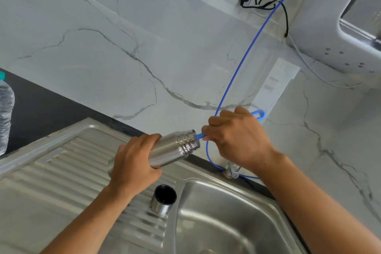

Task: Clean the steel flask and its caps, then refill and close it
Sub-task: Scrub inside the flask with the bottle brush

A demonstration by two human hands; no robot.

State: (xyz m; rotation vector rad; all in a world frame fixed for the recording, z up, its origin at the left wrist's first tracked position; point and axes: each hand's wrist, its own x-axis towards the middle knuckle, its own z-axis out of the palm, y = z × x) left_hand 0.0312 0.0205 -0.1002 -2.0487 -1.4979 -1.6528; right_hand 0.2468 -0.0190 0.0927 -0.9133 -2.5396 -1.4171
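My left hand (134, 163) grips the body of the steel flask (175, 148), which lies nearly level above the drainboard with its open threaded mouth pointing right. My right hand (235, 138) holds the blue handle of a bottle brush (258, 114). The brush's shaft enters the flask's mouth, and its head is hidden inside. A steel cap (164, 199) with a black inside stands open end up on the drainboard, beside the basin.
The steel sink (216, 222) has a ribbed drainboard at left and a basin at lower right. A small tap (232, 170) with a blue hose (237, 72) stands behind it. A plastic water bottle (5, 113) is at far left. A white appliance (340, 27) hangs at top right.
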